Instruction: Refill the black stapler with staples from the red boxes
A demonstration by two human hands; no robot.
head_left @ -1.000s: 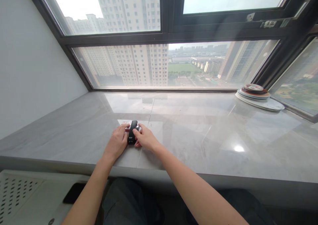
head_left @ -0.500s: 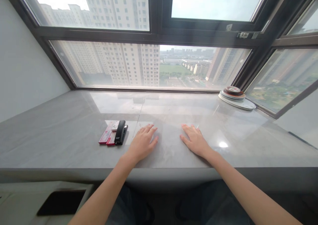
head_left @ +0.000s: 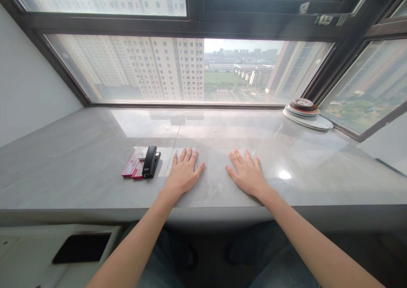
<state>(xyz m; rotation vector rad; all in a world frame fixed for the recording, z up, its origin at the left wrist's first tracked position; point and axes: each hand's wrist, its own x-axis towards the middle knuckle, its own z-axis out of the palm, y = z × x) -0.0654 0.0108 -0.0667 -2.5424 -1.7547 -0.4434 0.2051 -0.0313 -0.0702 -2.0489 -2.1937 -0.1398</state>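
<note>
Palm down on the grey window sill (head_left: pixel 213 190), my left hand (head_left: pixel 185 169) lies flat with its fingers spread and nothing in it. My right hand (head_left: pixel 246 171) rests the same way a short gap to the right, also holding nothing. Left of my left hand, and apart from it, lies a black stapler (head_left: pixel 149 163). Small red and white boxes (head_left: pixel 135 166) sit against the stapler's left side.
A stack of plates (head_left: pixel 307 112) stands in the far right corner by the window frame (head_left: pixel 190 106). Below the sill at lower left is a white surface with a dark rectangular opening (head_left: pixel 82 248). A white wall (head_left: pixel 34 80) bounds the left side.
Both hands have flattened and their fingers have spread wider on the sill. My view has tilted slightly down. The stapler, boxes and plates keep their places.
</note>
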